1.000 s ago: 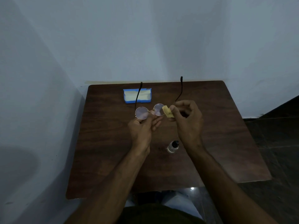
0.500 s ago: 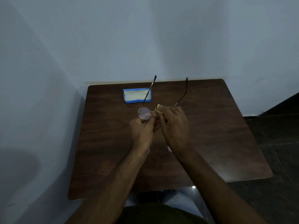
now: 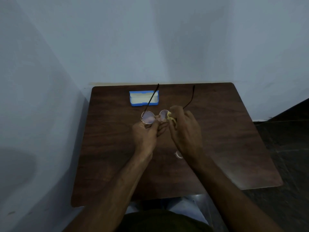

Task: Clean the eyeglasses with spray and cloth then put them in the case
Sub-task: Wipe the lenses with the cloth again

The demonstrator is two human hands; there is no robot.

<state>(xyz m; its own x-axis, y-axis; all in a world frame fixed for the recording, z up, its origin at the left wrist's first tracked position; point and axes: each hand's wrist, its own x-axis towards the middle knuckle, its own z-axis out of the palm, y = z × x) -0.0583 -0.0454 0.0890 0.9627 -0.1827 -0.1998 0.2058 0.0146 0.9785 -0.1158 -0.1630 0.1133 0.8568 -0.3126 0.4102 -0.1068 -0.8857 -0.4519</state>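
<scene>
Round thin-rimmed eyeglasses (image 3: 148,117) are held above the table with both temples pointing away from me. My left hand (image 3: 146,133) pinches the frame at the bridge. My right hand (image 3: 186,131) grips a small yellow cloth (image 3: 170,117) against the right lens. An open blue case (image 3: 144,98) with a pale lining lies at the far side of the table, behind the left temple. Only the base of the spray bottle (image 3: 178,154) shows beside my right wrist.
The dark wooden table (image 3: 234,139) stands in a corner, with walls behind and to the left. A dark tiled floor lies to the right. My lap sits at the table's near edge.
My right hand moved left onto the right lens with the cloth and now sits slightly back to the right, so both lenses show. The spray bottle became mostly hidden behind my wrist.
</scene>
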